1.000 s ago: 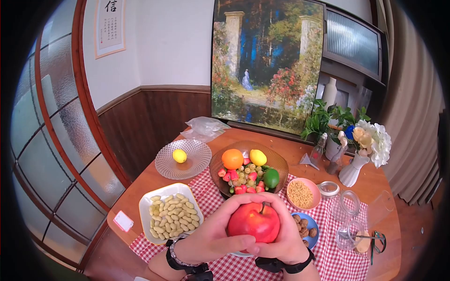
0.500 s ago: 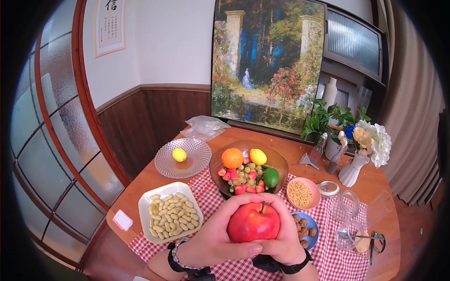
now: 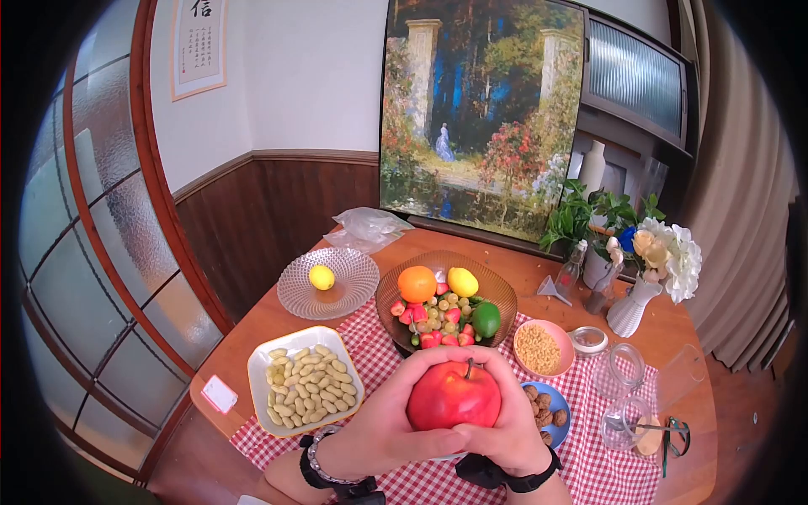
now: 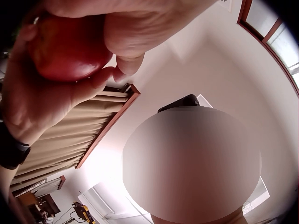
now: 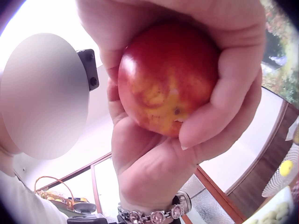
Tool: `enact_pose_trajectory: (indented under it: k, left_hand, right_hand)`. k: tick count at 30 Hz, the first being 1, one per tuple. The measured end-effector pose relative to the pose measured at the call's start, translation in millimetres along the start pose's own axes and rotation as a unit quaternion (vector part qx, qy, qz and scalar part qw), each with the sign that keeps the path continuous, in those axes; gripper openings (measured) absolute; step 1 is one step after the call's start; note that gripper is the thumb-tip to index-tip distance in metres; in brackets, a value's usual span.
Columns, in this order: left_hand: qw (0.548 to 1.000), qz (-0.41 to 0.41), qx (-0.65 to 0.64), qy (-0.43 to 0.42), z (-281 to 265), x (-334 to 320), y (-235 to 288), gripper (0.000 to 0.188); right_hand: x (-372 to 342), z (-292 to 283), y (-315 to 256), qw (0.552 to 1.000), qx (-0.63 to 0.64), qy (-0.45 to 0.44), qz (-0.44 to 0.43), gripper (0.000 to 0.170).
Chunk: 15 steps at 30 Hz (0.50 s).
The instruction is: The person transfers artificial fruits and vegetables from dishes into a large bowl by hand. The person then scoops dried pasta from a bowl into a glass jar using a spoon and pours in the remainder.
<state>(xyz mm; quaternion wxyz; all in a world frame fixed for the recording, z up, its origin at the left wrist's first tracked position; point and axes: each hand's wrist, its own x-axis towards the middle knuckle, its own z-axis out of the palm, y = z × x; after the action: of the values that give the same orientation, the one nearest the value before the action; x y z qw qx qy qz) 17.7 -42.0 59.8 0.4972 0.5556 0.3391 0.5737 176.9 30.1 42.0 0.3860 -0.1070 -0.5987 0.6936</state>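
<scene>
A red apple (image 3: pixel 454 397) with a short dark stem is cupped between both hands, above the near side of the table. My left hand (image 3: pixel 389 427) wraps it from the left, and my right hand (image 3: pixel 517 431) curls round it from the right. The thumbs meet across its near side. In the right wrist view the underside of the apple (image 5: pixel 163 79) shows yellow patches and a small dark spot. The left wrist view has its glossy red skin between palm and fingers. Below and left of the hands sits a white dish (image 3: pixel 263 353) of peanuts.
Behind the hands stands an amber fruit bowl (image 3: pixel 505 282); left of it, a glass plate (image 3: pixel 295 296) bears a lemon (image 3: pixel 321 277). To the right are a pink bowl (image 3: pixel 571 353) of grains, a blue dish (image 3: pixel 566 404) of walnuts, glass jars (image 3: pixel 619 370) and a flower vase (image 3: pixel 635 310).
The thumbs have shifted slightly against the near side of the apple. Both hands keep hold of it in nearly the same place, and the table items stay put.
</scene>
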Motion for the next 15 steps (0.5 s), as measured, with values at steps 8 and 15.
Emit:
enact_pose_trajectory:
  k: [8, 15]
  left_hand:
    - [0.995, -0.034, -0.092, 0.012, 3.6, -2.2, 4.4, 0.071]
    - [0.997, -0.029, -0.076, 0.01, 2.9, -1.0, 3.7, 0.064]
  right_hand:
    - [-1.6, -1.2, 1.2, 0.99, 0.127, 0.014, 0.051, 0.071]
    - [-0.3, 0.0, 1.5, 0.998, 0.061, -0.008, 0.017, 0.073]
